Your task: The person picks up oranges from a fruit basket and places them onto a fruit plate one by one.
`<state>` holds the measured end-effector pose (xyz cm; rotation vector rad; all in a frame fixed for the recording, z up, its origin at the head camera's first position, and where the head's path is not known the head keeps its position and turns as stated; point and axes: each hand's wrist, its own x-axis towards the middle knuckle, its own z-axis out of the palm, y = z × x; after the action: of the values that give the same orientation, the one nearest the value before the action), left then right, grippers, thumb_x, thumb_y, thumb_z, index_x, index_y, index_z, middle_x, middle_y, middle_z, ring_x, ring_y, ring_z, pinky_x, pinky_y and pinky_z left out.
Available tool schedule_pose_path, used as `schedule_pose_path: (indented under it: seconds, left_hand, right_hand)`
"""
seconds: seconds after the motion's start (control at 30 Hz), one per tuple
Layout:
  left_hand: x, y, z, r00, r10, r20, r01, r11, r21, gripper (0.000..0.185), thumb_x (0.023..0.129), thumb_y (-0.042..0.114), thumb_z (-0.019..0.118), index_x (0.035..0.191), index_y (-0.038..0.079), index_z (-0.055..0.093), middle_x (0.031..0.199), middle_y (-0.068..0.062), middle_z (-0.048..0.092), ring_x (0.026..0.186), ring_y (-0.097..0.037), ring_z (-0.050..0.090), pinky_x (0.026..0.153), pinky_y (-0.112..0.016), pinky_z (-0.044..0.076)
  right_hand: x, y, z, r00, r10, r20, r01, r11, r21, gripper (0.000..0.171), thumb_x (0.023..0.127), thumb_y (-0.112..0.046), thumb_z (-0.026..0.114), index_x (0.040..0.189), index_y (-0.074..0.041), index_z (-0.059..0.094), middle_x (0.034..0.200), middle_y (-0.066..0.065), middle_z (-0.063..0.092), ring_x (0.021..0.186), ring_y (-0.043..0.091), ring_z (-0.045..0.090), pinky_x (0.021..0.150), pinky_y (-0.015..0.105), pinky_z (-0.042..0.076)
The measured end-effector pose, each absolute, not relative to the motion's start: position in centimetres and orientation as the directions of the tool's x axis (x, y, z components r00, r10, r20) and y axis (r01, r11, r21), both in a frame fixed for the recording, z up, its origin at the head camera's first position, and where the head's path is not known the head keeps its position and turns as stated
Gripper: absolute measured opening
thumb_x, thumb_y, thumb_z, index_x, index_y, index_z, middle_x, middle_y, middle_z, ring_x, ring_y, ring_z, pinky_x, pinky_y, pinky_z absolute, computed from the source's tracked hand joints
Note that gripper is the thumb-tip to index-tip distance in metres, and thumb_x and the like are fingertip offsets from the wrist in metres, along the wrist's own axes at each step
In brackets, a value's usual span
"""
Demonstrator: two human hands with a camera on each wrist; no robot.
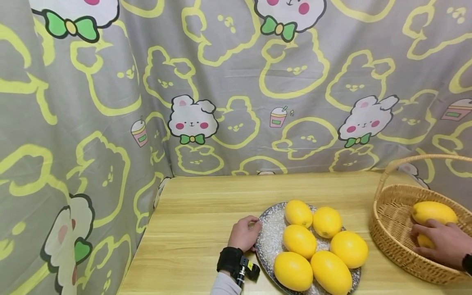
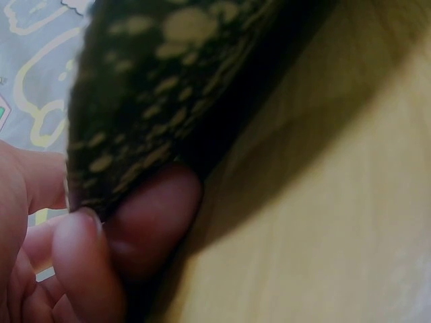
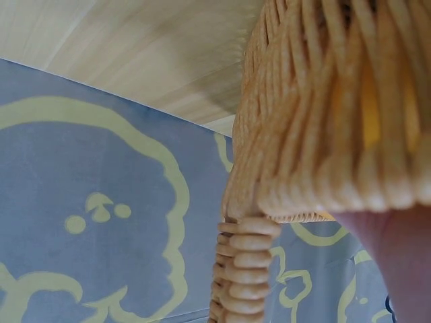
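My left hand (image 1: 245,234) grips the left rim of a dark, speckled round plate (image 1: 268,233). In the left wrist view, thumb and fingers (image 2: 84,249) pinch the edge of that plate (image 2: 155,87), fingertips under its rim. Several yellow lemons (image 1: 299,241) lie on the plate, mostly over its right side. My right hand (image 1: 444,241) reaches into a wicker basket (image 1: 400,258) and holds a lemon (image 1: 425,241), largely hidden under the fingers. Another lemon (image 1: 435,212) lies just behind it in the basket. In the right wrist view, the woven wall (image 3: 296,134) covers most of the hand.
The basket's arched handle (image 1: 385,176) rises above its rim at the right. Plate and basket stand side by side on a wood-grain table (image 1: 184,237). A grey curtain (image 1: 236,82) with cartoon prints hangs behind the table and along its left side.
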<state>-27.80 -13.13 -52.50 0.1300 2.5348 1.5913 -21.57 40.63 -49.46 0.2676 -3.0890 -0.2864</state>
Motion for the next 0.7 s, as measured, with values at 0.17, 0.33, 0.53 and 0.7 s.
schedule_pose_path:
  seconds: [0.17,0.33,0.53,0.7]
  left_hand:
    - [-27.76,-13.07,-52.47,-0.986,0.145,-0.080,-0.009,0.436,0.900,0.032,0.103,0.032,0.061,0.126,0.012,0.071,0.058,0.004,0.056,0.037,-0.009,0.048,0.037,-0.023,0.046]
    - [-27.84,-13.17,-52.41,-0.987,0.144,-0.078,-0.008,0.435,0.900,0.032,0.103,0.032,0.061,0.126,0.012,0.071,0.059,0.004,0.058,0.036,-0.008,0.048,0.037,-0.023,0.046]
    - [-27.89,-13.25,-52.42,-0.986,0.146,-0.075,-0.005,0.431,0.902,0.032,0.103,0.033,0.061,0.126,0.013,0.071,0.057,0.004,0.056,0.036,-0.008,0.047,0.037,-0.022,0.045]
    - [-27.70,-13.24,-52.61,-0.984,0.160,-0.082,-0.006,0.424,0.906,0.031,0.103,0.033,0.060,0.124,0.014,0.071,0.058,0.004,0.056,0.035,-0.007,0.047,0.037,-0.023,0.045]
  right_hand:
    - [-21.58,40.69,-49.64,-0.986,-0.168,0.014,-0.163,0.968,0.190,0.037,0.073,-0.048,0.087,0.084,-0.028,0.058,0.091,0.004,0.060,0.077,0.018,0.056,0.064,0.043,0.043]
    - [-21.73,40.59,-49.44,-0.984,-0.174,0.028,-0.165,0.967,0.196,0.037,0.073,-0.047,0.088,0.083,-0.029,0.057,0.090,0.002,0.059,0.077,0.018,0.056,0.063,0.042,0.043]
    - [-21.62,40.54,-49.39,-0.983,-0.177,0.047,-0.165,0.968,0.188,0.037,0.073,-0.047,0.088,0.084,-0.028,0.058,0.089,0.004,0.060,0.077,0.018,0.057,0.064,0.042,0.044]
    - [-21.07,40.34,-49.70,-0.987,-0.152,0.056,-0.140,0.975,0.174,0.038,0.073,-0.045,0.089,0.082,-0.026,0.057,0.087,0.004,0.060,0.078,0.018,0.057,0.062,0.040,0.045]
